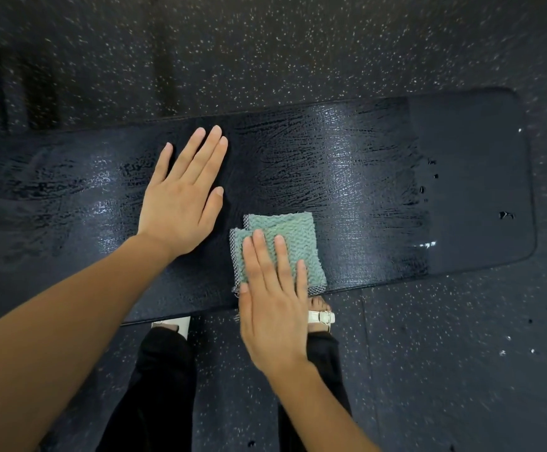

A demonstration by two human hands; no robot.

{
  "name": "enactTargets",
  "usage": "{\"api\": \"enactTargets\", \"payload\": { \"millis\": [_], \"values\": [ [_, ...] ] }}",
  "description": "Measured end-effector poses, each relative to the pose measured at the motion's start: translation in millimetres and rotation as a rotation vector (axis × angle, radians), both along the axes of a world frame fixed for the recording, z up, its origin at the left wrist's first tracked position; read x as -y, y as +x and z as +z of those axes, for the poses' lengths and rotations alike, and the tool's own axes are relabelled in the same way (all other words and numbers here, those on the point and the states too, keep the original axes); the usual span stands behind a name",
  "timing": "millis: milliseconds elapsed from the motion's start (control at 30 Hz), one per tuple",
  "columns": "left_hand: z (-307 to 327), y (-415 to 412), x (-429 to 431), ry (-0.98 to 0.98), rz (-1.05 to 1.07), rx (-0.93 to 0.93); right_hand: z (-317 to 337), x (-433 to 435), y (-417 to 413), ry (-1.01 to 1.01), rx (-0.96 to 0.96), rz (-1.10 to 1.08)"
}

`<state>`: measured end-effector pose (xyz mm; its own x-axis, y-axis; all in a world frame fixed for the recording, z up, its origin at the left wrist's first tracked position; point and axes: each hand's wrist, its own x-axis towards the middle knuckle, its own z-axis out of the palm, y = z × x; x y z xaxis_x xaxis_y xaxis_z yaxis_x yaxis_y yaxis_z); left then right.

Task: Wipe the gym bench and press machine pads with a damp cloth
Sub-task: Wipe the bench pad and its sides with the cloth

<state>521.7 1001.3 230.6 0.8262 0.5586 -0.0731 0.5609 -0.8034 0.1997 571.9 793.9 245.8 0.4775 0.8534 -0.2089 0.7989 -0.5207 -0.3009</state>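
Note:
A long black padded gym bench [347, 164] runs across the view from left to right, its surface streaked with wet wipe marks. A folded green textured cloth [295, 236] lies on the bench near its front edge. My right hand [272, 298] presses flat on the cloth with straight fingers, covering its lower left part. My left hand [184, 194] rests flat on the bench pad just left of the cloth, fingers straight and spread slightly. The right end of the bench looks dull and dry, with a few droplets.
Dark speckled rubber floor [298, 50] surrounds the bench. My legs in black trousers [154, 386] and feet in white sandals [322, 318] stand right against the bench's front edge.

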Motion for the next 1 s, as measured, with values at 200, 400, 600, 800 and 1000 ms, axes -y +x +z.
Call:
{"api": "enactTargets", "payload": {
  "millis": [200, 400, 600, 800, 1000],
  "values": [
    [1, 0, 1, -0.010, 0.003, -0.009, -4, 32, 61, -0.005, 0.020, 0.109],
    [2, 1, 2, -0.013, 0.006, -0.017, -4, 67, 148, -0.075, 0.054, -0.166],
    [3, 2, 3, -0.027, 0.007, -0.052, -4, 33, 114, -0.031, 0.022, -0.399],
    [3, 5, 3, -0.019, 0.007, -0.080, 0, 10, 69, -0.016, 0.021, -0.108],
    [7, 18, 12, -0.026, 0.034, -0.077, 0, 20, 86, 0.004, 0.013, 0.156]
  ]
}}
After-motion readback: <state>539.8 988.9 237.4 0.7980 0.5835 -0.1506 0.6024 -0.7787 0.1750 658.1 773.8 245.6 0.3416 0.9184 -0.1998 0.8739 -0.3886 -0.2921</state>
